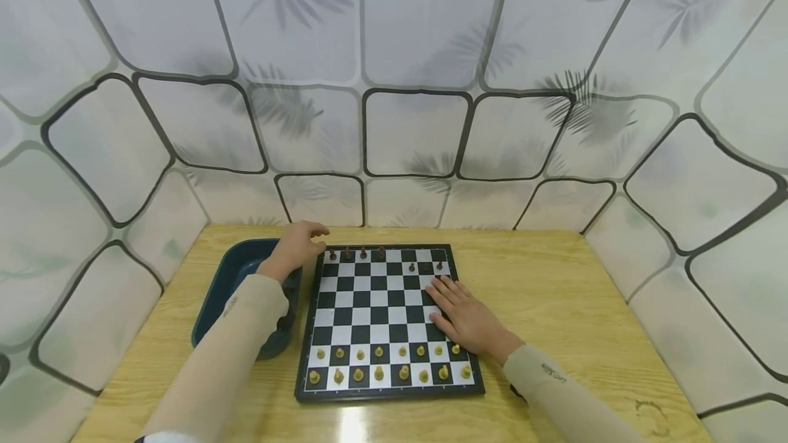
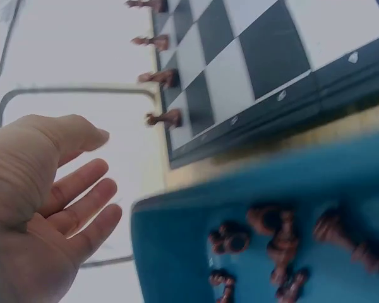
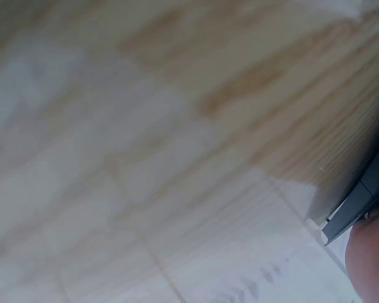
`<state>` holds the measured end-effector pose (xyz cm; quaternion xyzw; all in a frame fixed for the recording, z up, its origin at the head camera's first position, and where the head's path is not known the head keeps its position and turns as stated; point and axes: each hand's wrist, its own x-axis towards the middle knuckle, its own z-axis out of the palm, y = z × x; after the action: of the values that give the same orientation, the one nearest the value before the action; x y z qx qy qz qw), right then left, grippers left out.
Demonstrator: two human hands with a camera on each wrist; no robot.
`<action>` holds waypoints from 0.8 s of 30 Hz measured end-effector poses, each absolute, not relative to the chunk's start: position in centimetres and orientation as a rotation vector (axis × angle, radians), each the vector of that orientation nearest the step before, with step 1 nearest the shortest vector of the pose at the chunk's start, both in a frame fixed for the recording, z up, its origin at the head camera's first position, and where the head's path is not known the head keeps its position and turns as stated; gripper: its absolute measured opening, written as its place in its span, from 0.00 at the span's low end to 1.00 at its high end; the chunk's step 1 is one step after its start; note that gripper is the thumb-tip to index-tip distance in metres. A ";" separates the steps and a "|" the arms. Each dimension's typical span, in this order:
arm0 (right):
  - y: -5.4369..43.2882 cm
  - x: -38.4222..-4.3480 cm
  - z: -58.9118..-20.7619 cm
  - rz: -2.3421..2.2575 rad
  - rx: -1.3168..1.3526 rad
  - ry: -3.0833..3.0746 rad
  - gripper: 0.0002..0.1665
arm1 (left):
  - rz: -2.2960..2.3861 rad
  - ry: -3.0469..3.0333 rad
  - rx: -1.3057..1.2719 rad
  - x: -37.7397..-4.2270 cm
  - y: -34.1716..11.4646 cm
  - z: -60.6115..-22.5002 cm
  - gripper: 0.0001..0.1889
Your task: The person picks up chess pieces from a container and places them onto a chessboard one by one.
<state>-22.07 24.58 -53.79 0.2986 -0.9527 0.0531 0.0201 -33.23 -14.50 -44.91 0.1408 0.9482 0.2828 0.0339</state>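
Observation:
My left hand (image 1: pixel 294 250) hovers by the far left corner of the chessboard (image 1: pixel 369 299), over the end of a blue bin (image 1: pixel 209 292). In the left wrist view its thumb and fingers are apart with nothing between them, beside a brown rook (image 2: pixel 165 118) on the corner square. Several brown chess pieces (image 1: pixel 363 253) stand along the far left row. Two small brown pieces, one a pawn (image 1: pixel 412 267), stand farther right. My right hand (image 1: pixel 462 316) rests with fingers extended on the board's right edge; the right wrist view catches only a bit of it.
Several brown pieces (image 2: pixel 281 233) lie loose in the bin, left of the board. Two rows of yellowish chess pieces (image 1: pixel 378 373) fill the near side. A wooden table (image 1: pixel 523 272) carries everything, with patterned curtain-like walls (image 1: pixel 412 135) behind and at both sides.

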 end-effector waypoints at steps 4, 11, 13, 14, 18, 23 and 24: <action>24.5 -22.0 -53.8 0.156 0.922 -2.970 0.39 | 0.991 2.910 0.415 -33.2 -16.2 -44.2 0.20; 24.4 -22.1 -53.7 0.156 0.916 -2.981 0.39 | 1.136 2.910 0.326 -32.4 -19.2 -43.9 0.19; 24.4 -22.0 -53.6 0.154 0.916 -2.981 0.39 | 1.159 2.909 0.299 -32.1 -20.0 -44.0 0.18; 24.4 -22.0 -53.6 0.151 0.914 -2.981 0.39 | 1.167 2.911 0.282 -32.0 -20.3 -44.2 0.19; 24.4 -22.0 -53.5 0.164 0.918 -2.975 0.39 | 1.150 2.920 0.212 -31.7 -21.5 -44.7 0.19; 24.4 -22.0 -53.6 0.159 0.908 -2.989 0.39 | 1.093 2.911 0.167 -31.5 -22.9 -45.4 0.18; 24.4 -22.0 -53.6 0.162 0.907 -2.991 0.39 | 1.085 2.902 0.159 -31.4 -23.1 -45.6 0.18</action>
<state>-22.03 24.42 -53.62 0.2899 -0.9556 0.0517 0.0061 -31.44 -23.14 -45.57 0.0513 0.9352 0.3498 0.0195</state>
